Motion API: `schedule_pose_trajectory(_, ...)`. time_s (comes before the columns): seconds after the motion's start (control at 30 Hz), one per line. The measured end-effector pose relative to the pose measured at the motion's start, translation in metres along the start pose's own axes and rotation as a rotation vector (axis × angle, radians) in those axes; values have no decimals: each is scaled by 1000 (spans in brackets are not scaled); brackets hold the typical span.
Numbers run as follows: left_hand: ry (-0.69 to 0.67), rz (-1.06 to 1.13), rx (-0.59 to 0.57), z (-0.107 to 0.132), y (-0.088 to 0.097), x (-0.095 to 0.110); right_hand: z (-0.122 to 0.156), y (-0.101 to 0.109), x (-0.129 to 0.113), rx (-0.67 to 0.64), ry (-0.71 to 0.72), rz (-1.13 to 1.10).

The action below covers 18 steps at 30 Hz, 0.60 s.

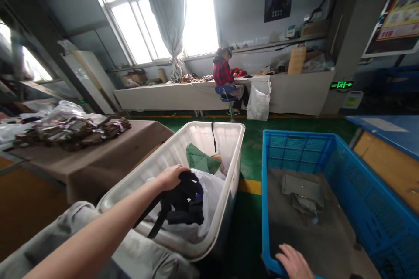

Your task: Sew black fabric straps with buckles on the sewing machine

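Observation:
My left hand [173,177] reaches down into a white plastic tub [225,200] on wheels or floor level, its base hidden. Its fingers are closed on a bundle of black fabric straps [186,202], which lies partly in a white plastic bag [211,194]; some straps hang toward the tub's near side. Beyond them in the tub is green cloth [201,159]. My right hand [294,262] lies at the near rim of a blue plastic crate [266,226], fingers stretched out, nothing visible in them. A grey-green folded pouch [303,192] rests on the crate's brown lining.
Left stands a cloth-covered table [98,161] piled with bundled pieces [75,130]. Grey fabric [140,253] lies before the tub. A blue-topped table [389,133] is right. A person [224,72] sits at a long bench [163,98] by the window, beside a white sack [258,98].

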<state>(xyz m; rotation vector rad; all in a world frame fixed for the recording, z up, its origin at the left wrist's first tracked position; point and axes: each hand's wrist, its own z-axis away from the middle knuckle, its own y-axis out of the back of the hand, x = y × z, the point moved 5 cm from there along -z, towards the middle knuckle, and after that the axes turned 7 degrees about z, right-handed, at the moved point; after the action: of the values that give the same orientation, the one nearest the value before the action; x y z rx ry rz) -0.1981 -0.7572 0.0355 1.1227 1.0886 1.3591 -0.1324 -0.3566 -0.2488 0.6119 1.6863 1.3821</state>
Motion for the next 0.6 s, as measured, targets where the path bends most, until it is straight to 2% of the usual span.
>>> schedule_pose_trajectory(0.13, -37, 18, -29, 12, 9, 10, -12, 25, -28, -90, -89, -127)
schedule_pose_trajectory(0.23, -72, 35, -49, 21, 22, 18, -21, 46, -58, -104, -83, -210)
schedule_pose_trajectory(0.37, -84, 41, -41, 36, 51, 20, -31, 69, -98, -55, -13, -332)
schedule_pose_trajectory(0.5, -77, 53, -21, 60, 80, 17, -36, 94, -136, 23, 64, -553)
schedule_pose_trajectory(0.6, -82, 58, 13, 80, 101, 18, -38, 105, -169, -42, 38, -794)
